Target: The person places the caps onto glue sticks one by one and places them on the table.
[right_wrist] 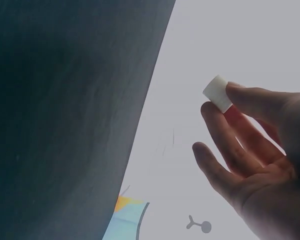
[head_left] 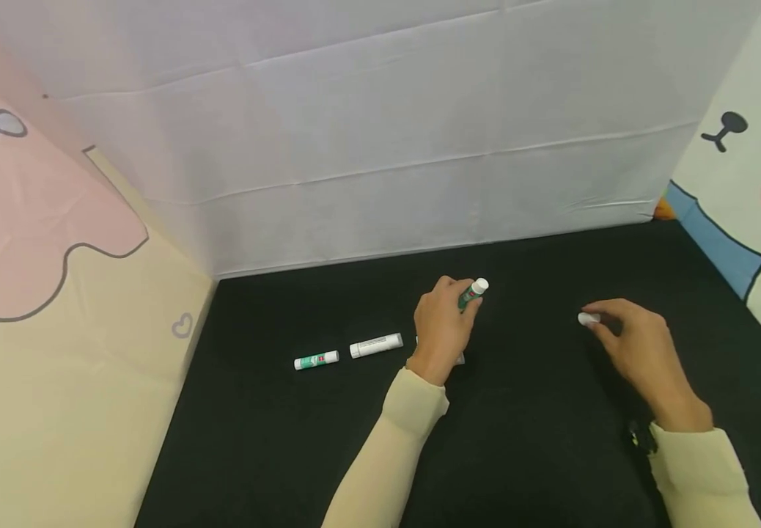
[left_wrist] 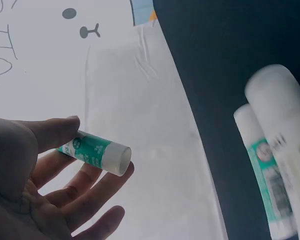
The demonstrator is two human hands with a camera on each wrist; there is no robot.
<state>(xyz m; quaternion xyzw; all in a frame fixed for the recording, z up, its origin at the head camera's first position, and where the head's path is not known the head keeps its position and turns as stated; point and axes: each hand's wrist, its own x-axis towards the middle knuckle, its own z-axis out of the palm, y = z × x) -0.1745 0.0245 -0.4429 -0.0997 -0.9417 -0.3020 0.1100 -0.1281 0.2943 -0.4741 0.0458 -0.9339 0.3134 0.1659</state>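
Observation:
My left hand (head_left: pixel 442 330) pinches a green-and-white glue stick (head_left: pixel 470 295) between thumb and fingers, tilted above the black table, with a white end uppermost in the head view. The left wrist view shows the same glue stick (left_wrist: pixel 95 152) with its round pale end facing out past the fingers. Off to the right, my right hand (head_left: pixel 634 345) pinches a small white cap (head_left: pixel 589 318) between thumb and fingertips. In the right wrist view the cap (right_wrist: pixel 218 93) sits at the tip of the thumb, with the other fingers loosely bent below.
Left of my left hand, a smaller green-and-white glue stick (head_left: pixel 317 360) and a larger white glue stick (head_left: pixel 376 345) lie on the black table (head_left: pixel 275 447). Another white tube (head_left: pixel 461 359) is mostly hidden behind the left wrist. A white cloth wall (head_left: pixel 367 147) stands behind.

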